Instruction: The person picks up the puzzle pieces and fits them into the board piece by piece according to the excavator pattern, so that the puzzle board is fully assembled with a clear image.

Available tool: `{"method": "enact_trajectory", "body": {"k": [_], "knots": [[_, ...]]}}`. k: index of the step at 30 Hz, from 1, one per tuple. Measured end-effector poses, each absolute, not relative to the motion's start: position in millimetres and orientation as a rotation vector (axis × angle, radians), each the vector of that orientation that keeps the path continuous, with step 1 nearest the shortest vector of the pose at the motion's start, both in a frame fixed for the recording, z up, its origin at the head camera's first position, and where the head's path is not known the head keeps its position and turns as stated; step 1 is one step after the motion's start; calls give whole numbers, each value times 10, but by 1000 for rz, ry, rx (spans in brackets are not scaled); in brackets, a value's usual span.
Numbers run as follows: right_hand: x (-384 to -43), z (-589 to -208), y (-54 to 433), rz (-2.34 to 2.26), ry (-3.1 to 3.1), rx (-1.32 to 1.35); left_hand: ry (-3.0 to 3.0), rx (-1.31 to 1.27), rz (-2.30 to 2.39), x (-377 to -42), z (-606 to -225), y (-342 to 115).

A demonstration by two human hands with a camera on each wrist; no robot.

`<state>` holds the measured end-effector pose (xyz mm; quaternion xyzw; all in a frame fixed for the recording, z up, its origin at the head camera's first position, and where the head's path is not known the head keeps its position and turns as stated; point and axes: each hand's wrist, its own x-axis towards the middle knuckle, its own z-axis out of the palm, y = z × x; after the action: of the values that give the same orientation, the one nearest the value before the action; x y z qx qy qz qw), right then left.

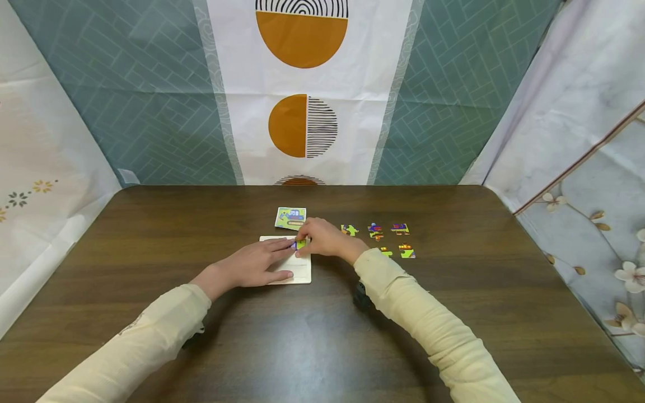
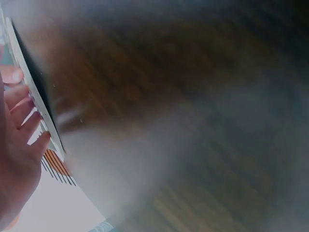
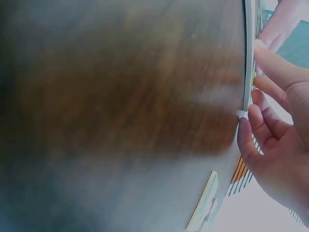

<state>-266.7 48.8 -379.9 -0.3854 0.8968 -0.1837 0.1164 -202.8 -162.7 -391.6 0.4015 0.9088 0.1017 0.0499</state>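
Note:
A pale puzzle tray (image 1: pixel 300 274) lies on the table in the head view, its left part hidden under my left hand (image 1: pixel 259 262). That hand rests on it with fingers straight, the fingertips beside a small green-and-purple puzzle piece (image 1: pixel 301 244). From the right, my right hand (image 1: pixel 322 238) pinches this piece between thumb and fingers at the tray's upper right. In the left wrist view, the left fingers (image 2: pixel 30 123) lie along the tray's edge (image 2: pixel 36 89). The right wrist view shows the right thumb and fingers at the tray's rim (image 3: pixel 248 58); the piece is mostly hidden there.
Behind the tray lies a picture card (image 1: pixel 290 217) with a blue excavator on it. Several loose puzzle pieces, including a purple one (image 1: pixel 400 229) and a green-and-orange one (image 1: pixel 406 251), lie on the brown table (image 1: pixel 302 347) to the right. Fabric walls surround the table.

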Motion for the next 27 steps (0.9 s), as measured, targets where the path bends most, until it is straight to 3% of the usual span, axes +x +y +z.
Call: {"method": "enact_trajectory", "body": {"k": [27], "knots": [[-2689, -3783, 563, -555, 2585, -1238, 2776, 1207, 311, -2028, -3932, -1632]]}}
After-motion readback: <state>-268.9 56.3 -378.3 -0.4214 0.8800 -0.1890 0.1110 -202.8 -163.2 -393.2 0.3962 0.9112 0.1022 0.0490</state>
